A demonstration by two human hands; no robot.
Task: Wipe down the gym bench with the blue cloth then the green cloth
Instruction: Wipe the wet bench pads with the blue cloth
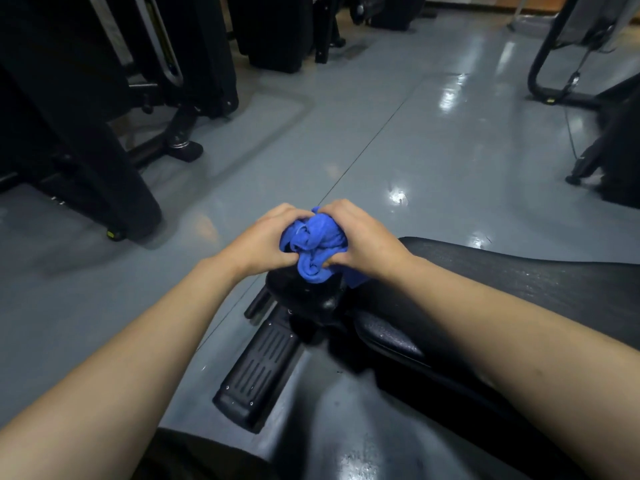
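Two hands in view, both working on one blue cloth [313, 244]. The left hand [263, 239] is gripping the bunched cloth from its 9 o'clock side; the right hand [360, 237] is gripping it from the 3 o'clock side. Fingers [341, 207] of both hands are curling tightly around the fabric, thumbs pressing into its near side, so neither hand is showing any opening. The cloth is sitting as one crumpled wad between the two palms, with a fold hanging down at 6 o'clock.

The wad is being held just over the end of the gym bench [519, 271], a black padded worktop running off toward 3 o'clock. Whether the hanging fold is touching the black part beneath it is hard to tell, since that area is dark.

One ribbed black footplate [259, 365] is lying at 6 o'clock from the cloth, on the grey floor [381, 133]. Black machine frames are standing at 10 o'clock [104, 133] and at 2 o'clock [588, 81], well apart from the hands. Count: one cloth, two hands, one bench.
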